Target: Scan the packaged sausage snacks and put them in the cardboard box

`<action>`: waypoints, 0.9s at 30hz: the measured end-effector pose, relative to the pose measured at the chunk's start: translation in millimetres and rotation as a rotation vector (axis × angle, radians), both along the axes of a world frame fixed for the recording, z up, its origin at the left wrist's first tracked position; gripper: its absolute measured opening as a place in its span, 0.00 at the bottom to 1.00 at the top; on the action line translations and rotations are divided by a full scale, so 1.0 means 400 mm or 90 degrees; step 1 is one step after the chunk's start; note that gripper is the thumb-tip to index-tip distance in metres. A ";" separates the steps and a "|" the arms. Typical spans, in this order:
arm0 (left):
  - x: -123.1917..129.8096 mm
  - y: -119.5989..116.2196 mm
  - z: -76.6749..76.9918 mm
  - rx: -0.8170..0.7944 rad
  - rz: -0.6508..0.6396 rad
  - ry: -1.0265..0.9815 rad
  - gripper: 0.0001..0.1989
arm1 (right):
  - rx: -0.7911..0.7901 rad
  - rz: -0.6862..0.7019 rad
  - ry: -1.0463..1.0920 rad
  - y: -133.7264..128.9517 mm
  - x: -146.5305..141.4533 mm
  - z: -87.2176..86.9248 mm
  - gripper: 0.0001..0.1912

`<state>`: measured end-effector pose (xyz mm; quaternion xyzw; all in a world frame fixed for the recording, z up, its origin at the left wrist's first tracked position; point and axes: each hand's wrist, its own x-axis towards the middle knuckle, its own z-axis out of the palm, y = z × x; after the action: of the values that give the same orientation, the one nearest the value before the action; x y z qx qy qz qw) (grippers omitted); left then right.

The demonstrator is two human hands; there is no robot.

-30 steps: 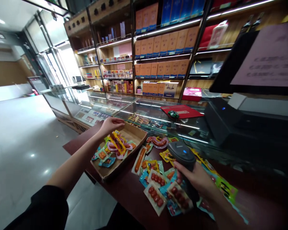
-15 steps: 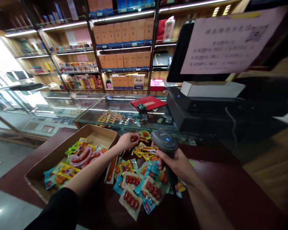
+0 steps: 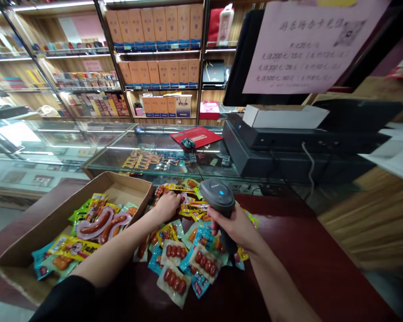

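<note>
My right hand [image 3: 233, 223] is wrapped round the handle of a dark grey barcode scanner [image 3: 218, 194], held upright over the pile with a blue light lit on its head. My left hand [image 3: 167, 205] is low at the far side of the pile, fingers curled at a pink-edged sausage packet [image 3: 185, 199]; its grip is partly hidden. Around and below the hands lie several snack packets: clear packs of small red sausages [image 3: 175, 281], blue packets and yellow packets [image 3: 194, 208]. To the left, a cardboard box [image 3: 16, 264] holds curved sausages [image 3: 95, 223] and other packets.
The packets lie on a dark red tabletop [image 3: 288, 250]. Behind it stands a glass display counter [image 3: 114, 147] with a red mat [image 3: 204, 136] and a computer mouse [image 3: 188, 143]. A monitor with a paper sign [image 3: 298, 49] stands at right, near a cable. Stocked shelves line the back.
My left hand has lowered with the pink-edged sausage packet onto the pile's far side. The scanner stays in my right hand above the packets. The view has shifted slightly right and down.
</note>
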<state>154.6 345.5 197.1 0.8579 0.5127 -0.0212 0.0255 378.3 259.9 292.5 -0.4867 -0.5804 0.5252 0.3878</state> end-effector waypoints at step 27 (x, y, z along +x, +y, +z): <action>-0.079 0.047 0.085 -0.424 0.302 -1.103 0.27 | -0.066 0.087 -0.036 -0.017 -0.028 -0.024 0.13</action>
<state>123.2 364.3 231.1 0.3982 0.4434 0.4820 0.6422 367.1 253.3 282.8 -0.4801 -0.5952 0.5657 0.3087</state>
